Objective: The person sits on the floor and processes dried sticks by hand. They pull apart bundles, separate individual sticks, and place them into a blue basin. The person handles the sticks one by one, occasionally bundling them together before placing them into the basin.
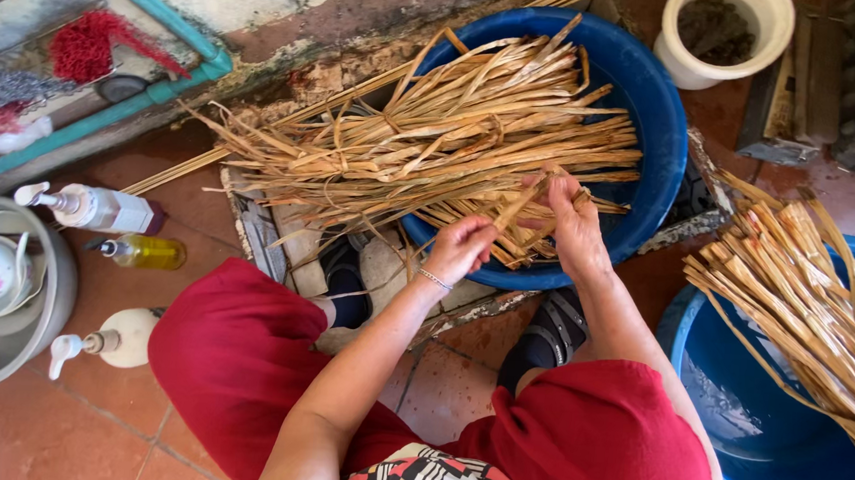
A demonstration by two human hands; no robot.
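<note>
Seated person, seen from above. The left hand (459, 247) and right hand (574, 220) each close their grip on a flat tan dried-leaf strip (520, 204), held over the near rim of a round blue plastic basin (657, 116). This basin, at centre, carries a tied bundle of long dried leaf strips (424, 140) overhanging its left edge. At right, a second blue plastic tub (784, 455) holds another sheaf of strips (805, 296) lying across its rim. Far right, a cream plastic bucket (728, 35) contains dark matter, too unclear to identify. At left, pump bottles (99, 209) stand on the tiled floor (84, 417).
</note>
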